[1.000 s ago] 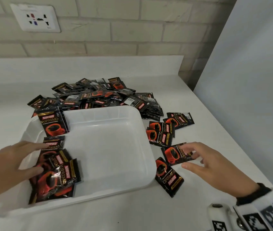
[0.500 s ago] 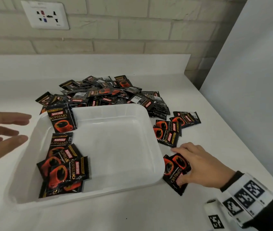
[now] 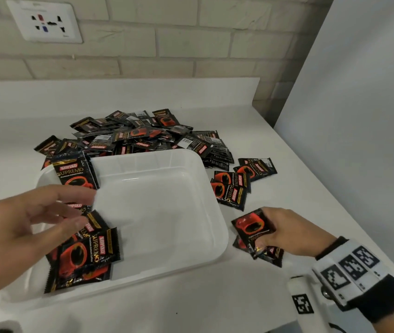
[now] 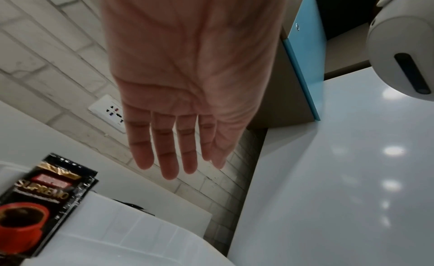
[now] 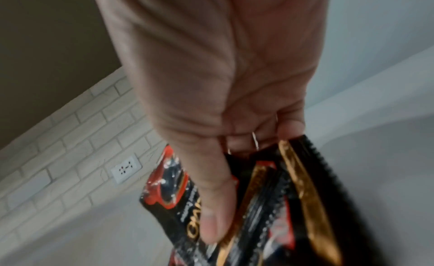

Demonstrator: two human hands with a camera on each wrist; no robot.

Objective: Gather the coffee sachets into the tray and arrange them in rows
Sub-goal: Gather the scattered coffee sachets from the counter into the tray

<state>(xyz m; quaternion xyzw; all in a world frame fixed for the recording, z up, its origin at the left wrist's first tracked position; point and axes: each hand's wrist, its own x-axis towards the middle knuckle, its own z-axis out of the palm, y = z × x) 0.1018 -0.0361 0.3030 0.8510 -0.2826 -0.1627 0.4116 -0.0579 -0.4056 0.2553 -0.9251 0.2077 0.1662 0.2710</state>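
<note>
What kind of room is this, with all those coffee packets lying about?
Probably a kitchen or office pantry: a white countertop against a brick wall with a wall socket, and a heap of instant coffee sachets beside a plastic tray.

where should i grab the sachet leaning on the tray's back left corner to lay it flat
Pinch the upright sachet by its top gold-banded edge, coming from above with the open left hand hovering just in front of it. It stands tilted against the tray wall, so only its top edge and printed front face are free; its back and foot look blocked.
</note>
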